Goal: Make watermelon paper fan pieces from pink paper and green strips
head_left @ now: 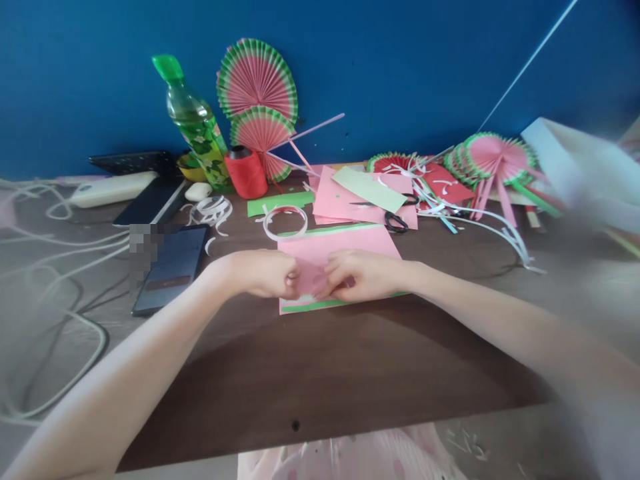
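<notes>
A pink sheet of paper lies on the table, with green strips along its far and near edges. Above its left side my left hand is closed, its fingers curled inward. My right hand hovers over or touches the sheet's middle, thumb and fingertips pinched together towards the near green strip. Whatever either hand grips is too small or hidden to make out. Just beyond my left hand stands a roll of white tape. Black-handled scissors lie on more pink sheets past my right hand.
Behind are a green bottle, a red thread spool and folded watermelon-coloured paper fans, with more fans at right. A phone and white cables occupy the left. White strips trail across the right.
</notes>
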Action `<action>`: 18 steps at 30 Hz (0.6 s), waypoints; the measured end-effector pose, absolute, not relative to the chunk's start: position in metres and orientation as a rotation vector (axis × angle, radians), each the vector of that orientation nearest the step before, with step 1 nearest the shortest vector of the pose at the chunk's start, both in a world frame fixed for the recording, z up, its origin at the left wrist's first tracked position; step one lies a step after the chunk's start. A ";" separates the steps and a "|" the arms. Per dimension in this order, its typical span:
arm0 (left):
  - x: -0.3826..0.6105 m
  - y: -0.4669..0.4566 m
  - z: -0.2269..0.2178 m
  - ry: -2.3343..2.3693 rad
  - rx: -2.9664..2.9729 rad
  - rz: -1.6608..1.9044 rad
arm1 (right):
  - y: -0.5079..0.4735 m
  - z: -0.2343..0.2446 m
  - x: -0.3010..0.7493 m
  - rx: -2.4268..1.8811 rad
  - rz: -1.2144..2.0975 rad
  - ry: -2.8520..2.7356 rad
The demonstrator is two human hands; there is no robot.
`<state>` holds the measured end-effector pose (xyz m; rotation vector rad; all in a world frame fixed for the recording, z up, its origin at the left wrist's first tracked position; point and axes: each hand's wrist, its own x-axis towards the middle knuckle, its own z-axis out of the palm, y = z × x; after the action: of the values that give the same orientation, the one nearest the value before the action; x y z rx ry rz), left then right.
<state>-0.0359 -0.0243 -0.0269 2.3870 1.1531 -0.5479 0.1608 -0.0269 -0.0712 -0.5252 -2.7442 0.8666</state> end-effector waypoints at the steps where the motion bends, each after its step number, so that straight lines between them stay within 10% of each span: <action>1: -0.036 -0.024 -0.027 1.166 2.391 -0.584 | -0.027 -0.071 0.161 -0.529 0.866 -2.745; 18: -0.047 -0.012 -0.022 1.145 2.287 -0.592 | -0.025 -0.074 0.162 -0.536 0.920 -2.721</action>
<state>-0.0473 -0.0118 -0.0223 2.2868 1.1446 -0.5923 0.1616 -0.0246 -0.0745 -0.5356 -2.7214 0.9203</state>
